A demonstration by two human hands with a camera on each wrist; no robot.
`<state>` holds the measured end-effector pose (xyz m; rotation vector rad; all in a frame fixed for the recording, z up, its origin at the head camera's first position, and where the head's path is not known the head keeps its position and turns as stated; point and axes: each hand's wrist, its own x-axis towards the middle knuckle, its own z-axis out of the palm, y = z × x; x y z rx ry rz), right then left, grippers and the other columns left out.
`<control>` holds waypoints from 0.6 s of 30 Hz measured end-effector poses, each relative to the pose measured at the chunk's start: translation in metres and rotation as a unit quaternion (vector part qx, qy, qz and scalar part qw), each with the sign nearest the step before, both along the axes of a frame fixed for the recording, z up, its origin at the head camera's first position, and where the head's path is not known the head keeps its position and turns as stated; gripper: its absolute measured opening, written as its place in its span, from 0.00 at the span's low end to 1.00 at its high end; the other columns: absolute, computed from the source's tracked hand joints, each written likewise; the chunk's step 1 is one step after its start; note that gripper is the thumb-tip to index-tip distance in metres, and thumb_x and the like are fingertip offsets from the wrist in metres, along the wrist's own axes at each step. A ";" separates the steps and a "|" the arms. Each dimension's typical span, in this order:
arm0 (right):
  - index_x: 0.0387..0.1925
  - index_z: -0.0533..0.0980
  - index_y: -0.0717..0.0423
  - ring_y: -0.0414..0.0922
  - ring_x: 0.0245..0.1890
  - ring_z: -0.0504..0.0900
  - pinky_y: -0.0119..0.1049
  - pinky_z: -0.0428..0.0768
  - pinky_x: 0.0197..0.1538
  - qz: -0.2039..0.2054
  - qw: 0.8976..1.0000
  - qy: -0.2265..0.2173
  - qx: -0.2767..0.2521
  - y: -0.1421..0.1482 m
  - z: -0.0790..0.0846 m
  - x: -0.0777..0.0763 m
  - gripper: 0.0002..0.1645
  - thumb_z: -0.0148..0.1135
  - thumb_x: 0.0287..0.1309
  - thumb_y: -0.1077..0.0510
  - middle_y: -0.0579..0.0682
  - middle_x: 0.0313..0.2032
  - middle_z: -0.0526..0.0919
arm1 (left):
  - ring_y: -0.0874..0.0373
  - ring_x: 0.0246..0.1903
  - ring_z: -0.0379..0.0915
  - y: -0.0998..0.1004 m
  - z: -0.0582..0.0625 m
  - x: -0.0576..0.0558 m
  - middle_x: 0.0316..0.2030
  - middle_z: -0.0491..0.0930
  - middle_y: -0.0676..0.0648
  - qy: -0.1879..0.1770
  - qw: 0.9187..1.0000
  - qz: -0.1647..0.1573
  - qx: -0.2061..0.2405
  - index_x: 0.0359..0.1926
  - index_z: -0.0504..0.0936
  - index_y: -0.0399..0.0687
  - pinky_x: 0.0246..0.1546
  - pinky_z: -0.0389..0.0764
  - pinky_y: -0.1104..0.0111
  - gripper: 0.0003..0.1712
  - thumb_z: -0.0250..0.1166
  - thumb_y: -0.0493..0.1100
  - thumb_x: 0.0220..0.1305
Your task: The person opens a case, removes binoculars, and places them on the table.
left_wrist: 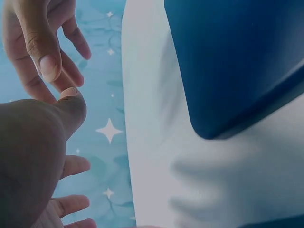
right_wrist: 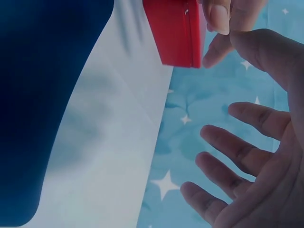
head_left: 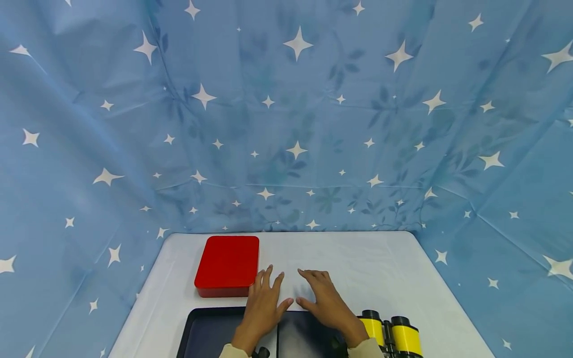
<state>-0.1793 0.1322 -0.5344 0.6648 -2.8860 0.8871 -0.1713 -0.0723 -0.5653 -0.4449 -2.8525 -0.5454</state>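
My left hand [head_left: 264,309] hovers with spread, fairly straight fingers, holding nothing. In the head view its fingers overlap the near right corner of a closed red box [head_left: 228,263]; whether they touch cannot be told. Facing it, my right hand [head_left: 326,304] is also empty, its fingers extended and thumb apart. Both hands are above a dark, rimmed, tray-like thing [head_left: 208,330] with a line down its middle. Its dark corner [left_wrist: 228,71] shows in the left wrist view. In the right wrist view, the fingers of my right hand [right_wrist: 270,161] are spread.
Yellow and black binoculars [head_left: 406,339] stand beside my right wrist. A small black knob-like part [head_left: 263,352] shows near my left sleeve. The white table [head_left: 358,258] is bordered by a blue curtain [head_left: 295,114] with white stars.
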 end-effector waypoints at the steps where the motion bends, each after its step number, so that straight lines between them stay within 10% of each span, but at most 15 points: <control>1: 0.72 0.65 0.41 0.48 0.65 0.68 0.55 0.73 0.64 0.003 1.000 -0.003 0.001 -0.002 0.001 -0.001 0.41 0.69 0.60 0.44 0.46 0.65 0.73 | 0.36 0.69 0.58 -0.002 0.000 -0.001 0.73 0.60 0.38 -0.002 1.000 0.003 0.001 0.70 0.70 0.50 0.61 0.68 0.43 0.40 0.63 0.64 0.64; 18: 0.73 0.63 0.41 0.45 0.59 0.70 0.50 0.76 0.63 0.016 1.000 -0.006 0.000 -0.041 0.005 -0.017 0.42 0.68 0.61 0.44 0.48 0.62 0.75 | 0.41 0.66 0.58 -0.038 0.005 -0.008 0.69 0.65 0.37 -0.001 0.997 0.061 0.044 0.64 0.76 0.48 0.59 0.70 0.45 0.36 0.70 0.59 0.59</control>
